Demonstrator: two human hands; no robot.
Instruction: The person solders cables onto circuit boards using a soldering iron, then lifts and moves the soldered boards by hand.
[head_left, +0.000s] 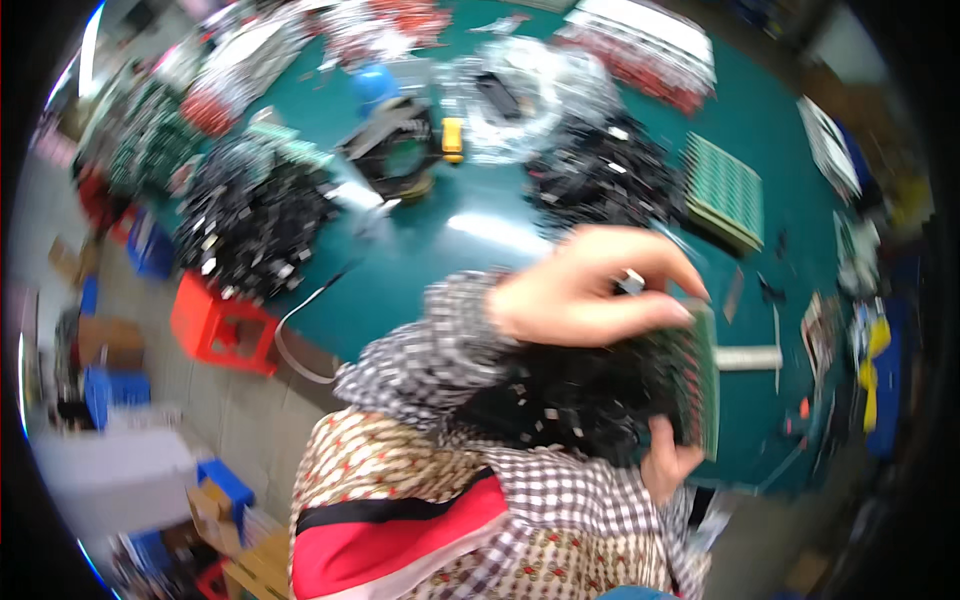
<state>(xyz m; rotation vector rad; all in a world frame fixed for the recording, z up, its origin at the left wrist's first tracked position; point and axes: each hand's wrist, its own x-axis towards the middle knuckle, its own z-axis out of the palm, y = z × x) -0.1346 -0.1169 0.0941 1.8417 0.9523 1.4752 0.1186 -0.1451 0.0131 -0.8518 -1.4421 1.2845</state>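
A green circuit board panel (708,375) stands on edge in front of me, with a row of reddish wire ends along its near face. A thick bunch of black wires (575,390) with small pale connectors hangs from that face toward my body. My left hand (595,290) is closed at the panel's top edge, thumb and forefinger bent around its corner; a small white piece shows between them, blurred. Lower down, my right hand (668,465) grips the panel's bottom edge, its fingers partly hidden by the wires.
Piles of black wires lie at the left (255,215) and beyond my left hand (610,175). A stack of green panels (725,185) sits at the right. A black round device (395,150), a yellow object (452,140) and clear bags (540,90) lie farther back. A red stool (215,325) stands left.
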